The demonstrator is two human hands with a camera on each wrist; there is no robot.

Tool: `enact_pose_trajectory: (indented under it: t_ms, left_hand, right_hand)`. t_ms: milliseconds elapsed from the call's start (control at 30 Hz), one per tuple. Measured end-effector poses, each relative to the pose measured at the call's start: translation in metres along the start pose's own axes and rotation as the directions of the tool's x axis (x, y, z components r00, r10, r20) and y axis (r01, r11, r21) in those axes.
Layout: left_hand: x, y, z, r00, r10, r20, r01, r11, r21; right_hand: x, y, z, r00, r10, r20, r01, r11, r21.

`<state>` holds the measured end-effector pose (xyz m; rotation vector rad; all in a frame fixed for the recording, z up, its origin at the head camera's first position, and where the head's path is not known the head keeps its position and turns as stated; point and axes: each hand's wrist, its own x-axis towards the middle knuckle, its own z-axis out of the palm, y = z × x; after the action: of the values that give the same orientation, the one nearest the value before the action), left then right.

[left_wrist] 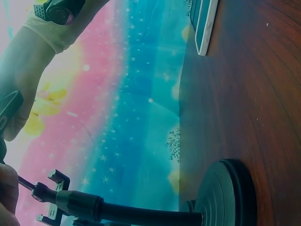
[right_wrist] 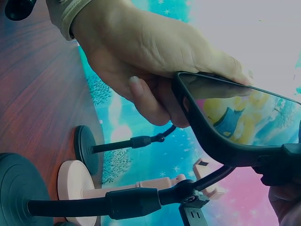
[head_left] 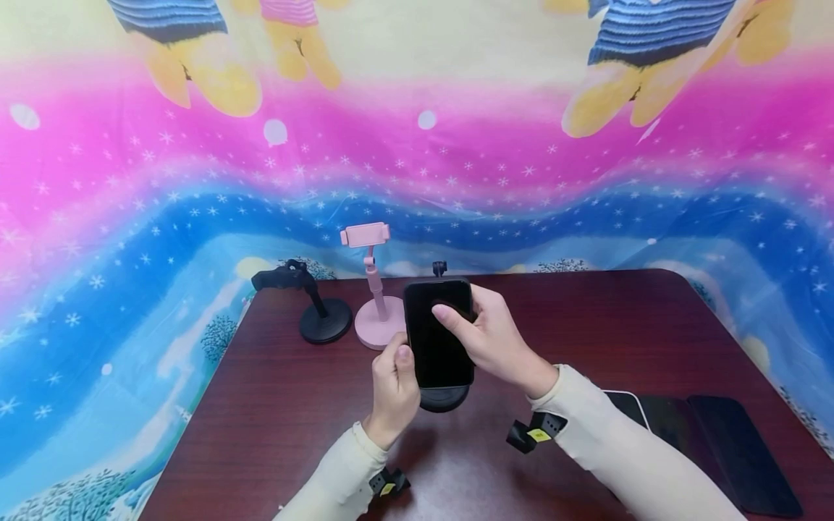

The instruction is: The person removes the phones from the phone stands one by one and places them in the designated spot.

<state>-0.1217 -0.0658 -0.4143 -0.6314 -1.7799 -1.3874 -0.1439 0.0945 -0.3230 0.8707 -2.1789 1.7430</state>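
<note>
A black smartphone (head_left: 438, 336) is held upright between both hands, its dark screen facing me. My left hand (head_left: 396, 383) grips its lower left side, where a black clamp (right_wrist: 282, 165) meets the phone's edge in the right wrist view. My right hand (head_left: 500, 340) grips the upper right side, thumb lying over the screen. Underneath is the round base (head_left: 444, 399) of a black phone stand, whose stem (right_wrist: 70, 207) rises toward the phone in the right wrist view. Most of the left hand is out of frame in the left wrist view; only some fingers (left_wrist: 7, 193) show.
Behind and left stand a pink phone stand (head_left: 376, 318) and a black one (head_left: 326, 320). Another black stand's head (head_left: 439, 268) shows behind the phone. A white-edged device (head_left: 628, 405) and dark flat case (head_left: 743, 452) lie at right on the brown table (head_left: 260, 434).
</note>
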Motion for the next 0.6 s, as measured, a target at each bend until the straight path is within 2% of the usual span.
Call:
enact_pose_trajectory:
  t_ms: [400,600]
  left_hand:
    - [-0.0017,0.0022,0.0002,0.998,0.028,-0.051,-0.024,0.997,0.078]
    - [-0.0013,0.0031,-0.0015,0.998,0.029,-0.05,-0.024,0.995,0.094]
  right_hand:
    - [-0.0015,-0.0004,0.0016,0.999,-0.036,-0.01,0.035,0.998,-0.057]
    - [-0.0019,-0.002,0.0009,0.999,-0.039,-0.017,0.038,0.998,-0.057]
